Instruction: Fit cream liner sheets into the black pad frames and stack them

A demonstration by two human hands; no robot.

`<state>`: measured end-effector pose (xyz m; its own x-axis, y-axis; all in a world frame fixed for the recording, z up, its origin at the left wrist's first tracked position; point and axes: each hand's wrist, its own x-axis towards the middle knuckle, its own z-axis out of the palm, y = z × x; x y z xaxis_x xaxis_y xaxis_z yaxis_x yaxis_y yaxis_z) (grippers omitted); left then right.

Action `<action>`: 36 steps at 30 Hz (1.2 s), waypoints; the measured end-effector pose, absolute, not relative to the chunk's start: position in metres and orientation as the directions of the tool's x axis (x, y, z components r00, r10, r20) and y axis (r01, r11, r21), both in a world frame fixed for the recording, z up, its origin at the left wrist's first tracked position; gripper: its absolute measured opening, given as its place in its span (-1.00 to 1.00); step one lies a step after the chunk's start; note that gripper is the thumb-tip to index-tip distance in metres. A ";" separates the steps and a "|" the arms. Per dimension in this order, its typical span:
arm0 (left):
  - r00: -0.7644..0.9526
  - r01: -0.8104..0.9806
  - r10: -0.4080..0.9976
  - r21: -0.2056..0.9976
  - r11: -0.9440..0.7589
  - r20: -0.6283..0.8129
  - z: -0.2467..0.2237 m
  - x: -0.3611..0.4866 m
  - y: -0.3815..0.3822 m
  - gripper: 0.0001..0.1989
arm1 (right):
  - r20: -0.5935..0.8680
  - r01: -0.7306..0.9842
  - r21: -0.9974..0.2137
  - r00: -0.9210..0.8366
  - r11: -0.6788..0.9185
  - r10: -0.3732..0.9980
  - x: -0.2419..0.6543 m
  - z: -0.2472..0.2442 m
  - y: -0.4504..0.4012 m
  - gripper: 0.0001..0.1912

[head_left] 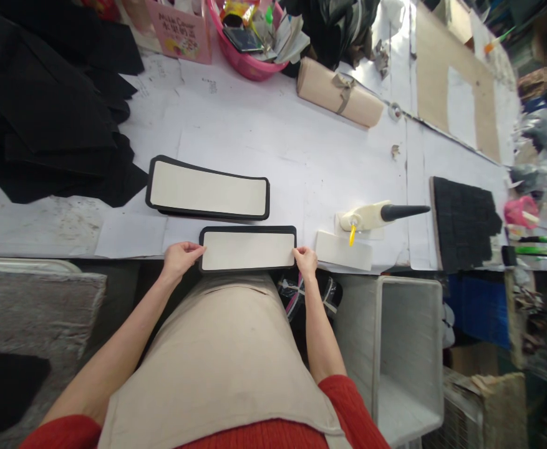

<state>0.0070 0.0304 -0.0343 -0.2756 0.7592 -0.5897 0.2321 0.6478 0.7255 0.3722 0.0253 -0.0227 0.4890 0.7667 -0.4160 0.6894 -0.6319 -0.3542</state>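
Observation:
At the table's front edge lies a white rectangular panel [249,251] on a slightly larger black backing [249,229] with rounded corners. My left hand [179,259] pinches the panel's left end between thumb and fingers. At the opposite end, my right hand [305,259] grips the right edge the same way. Just behind sits a small stack of similar black pieces topped by a white panel [210,187]. To the right, a cream glue pot [355,217] with a black tapered handle and a yellow tip stands beside a pale strip [343,251].
Black cut pieces [53,106] are heaped at the left. Behind are a pink basin [254,68] of odds and ends and a tied beige roll [338,93]. A stack of black strips [464,221] lies right. Below the table edge is a grey plastic bin [408,349].

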 end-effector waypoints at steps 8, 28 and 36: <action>-0.293 0.240 0.765 0.730 0.640 -0.574 -0.035 0.010 0.030 -0.59 | -0.410 0.662 -0.399 0.490 -0.634 0.769 0.374 -0.029 0.024 -0.73; -0.259 0.238 0.775 0.740 0.629 -0.576 -0.041 0.009 0.028 -0.64 | -0.401 0.666 -0.430 0.464 -0.609 0.790 0.380 -0.036 0.028 -0.65; -0.255 0.207 0.772 0.747 0.632 -0.582 -0.042 0.008 0.028 -0.62 | -0.397 0.707 -0.361 0.473 -0.608 0.786 0.374 -0.033 0.026 -0.67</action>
<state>0.0077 0.0279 -0.0425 -0.2553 0.7721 -0.5820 0.2067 0.6316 0.7473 0.3742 0.0257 -0.0332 0.4731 0.7864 -0.3971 0.7070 -0.6079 -0.3614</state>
